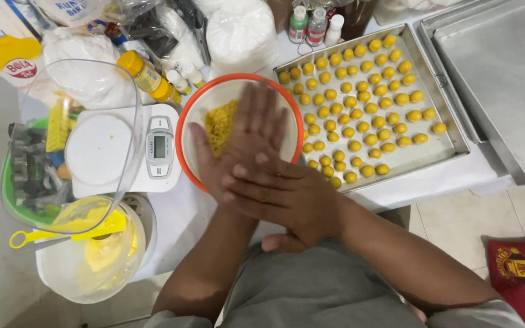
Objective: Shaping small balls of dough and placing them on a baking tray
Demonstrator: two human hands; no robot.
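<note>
Orange-rimmed bowl (185, 130) sits between scale (153, 149) and cookie tray (451, 143)

Bowl (185, 124) sits mid-desk (177, 212), holding dough shreds (220, 126). Left hand (247, 136) lies flat over the bowl, right hand (287, 197) crosswise on top of it. Baking tray (451, 136) of dough balls (360, 97) just right of the bowl; kitchen scale (159, 149) just left. Bottles (316, 25) behind the tray.

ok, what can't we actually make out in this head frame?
- Between the palms: left hand lies under right hand, pressed together, hiding anything held.
- Orange-rimmed bowl: hands cover most of the yellow contents.
- Second metal tray: cut off by the top and right edges.
- Scale display: too small to read.
</note>
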